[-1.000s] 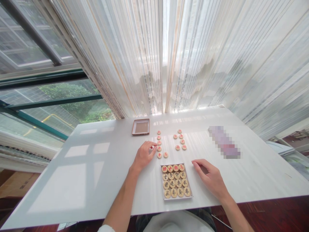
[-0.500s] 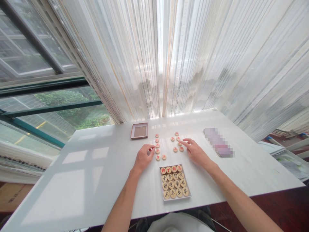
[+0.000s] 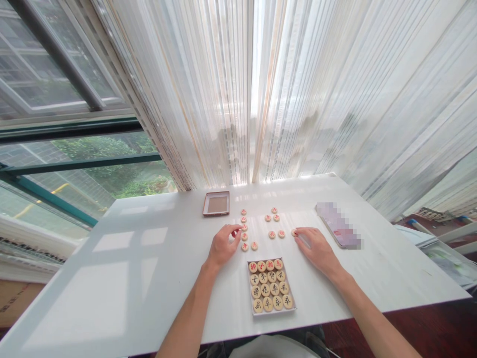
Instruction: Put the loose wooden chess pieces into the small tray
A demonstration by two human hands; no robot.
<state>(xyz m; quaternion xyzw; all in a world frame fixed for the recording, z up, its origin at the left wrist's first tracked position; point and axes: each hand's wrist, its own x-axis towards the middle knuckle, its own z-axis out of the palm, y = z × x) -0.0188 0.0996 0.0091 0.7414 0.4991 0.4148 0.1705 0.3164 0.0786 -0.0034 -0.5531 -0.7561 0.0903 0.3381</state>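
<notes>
My left hand (image 3: 223, 244) rests on the table with its fingers loosely curled and thumb and index apart. Its index fingertip is at the edge of a round xiangqi piece (image 3: 244, 227) in a column of red-marked pieces. Beside the column's near end lies another red piece (image 3: 254, 245). To the right, my right hand (image 3: 316, 247) has its fingertips on a xiangqi piece (image 3: 294, 232), partly hidden by them. Between my hands lie several loose red pieces, among them one pair (image 3: 276, 234). Nearer me, a shallow box (image 3: 295, 308) holds rows of red and black pieces.
A brown-rimmed box lid (image 3: 204, 209) lies at the back left of the white table (image 3: 179, 293). A blurred, flat, pinkish object (image 3: 335, 223) lies to the right. Curtains (image 3: 208, 99) hang behind the table, beside a window (image 3: 85, 174) at left.
My right hand has moved right and slightly nearer me, bringing a red piece away from the right-hand group. My left hand has stayed by the column. The view has shifted slightly.
</notes>
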